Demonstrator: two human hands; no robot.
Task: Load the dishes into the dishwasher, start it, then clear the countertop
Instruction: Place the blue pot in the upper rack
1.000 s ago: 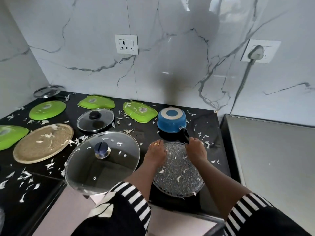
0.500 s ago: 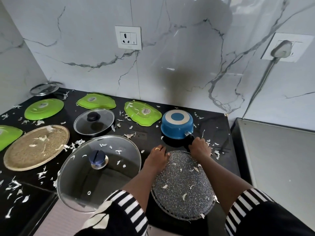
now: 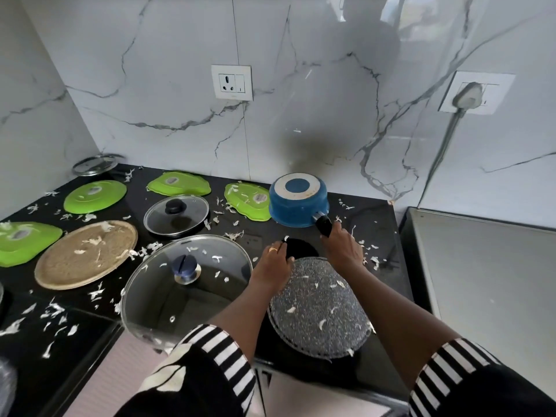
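Dishes are all out on the black countertop (image 3: 355, 233), none loaded; dishwasher not in view, so loading, starting and clearing are all left, by my read. White scraps (image 3: 96, 293) litter the whole top.

Large glass lid (image 3: 186, 290), blue knob, sits at the front edge and overhangs it. Speckled grey pan (image 3: 319, 317), upside down, is at the front edge right of that lid, flecked with scraps. Tan round plate (image 3: 85, 254) lies toward the left edge. Green plates (image 3: 94, 196) run along the back and left. Small glass lid (image 3: 176, 215), black knob, mid-counter. Blue saucepan (image 3: 298, 200), inverted, near the back wall.

Left hand (image 3: 272, 267) rests on the pan's far rim, fingers curled; whether it grips the rim is hard to tell. Right hand (image 3: 343, 251) is closed around the saucepan's black handle (image 3: 323, 225), probably the first pickup.
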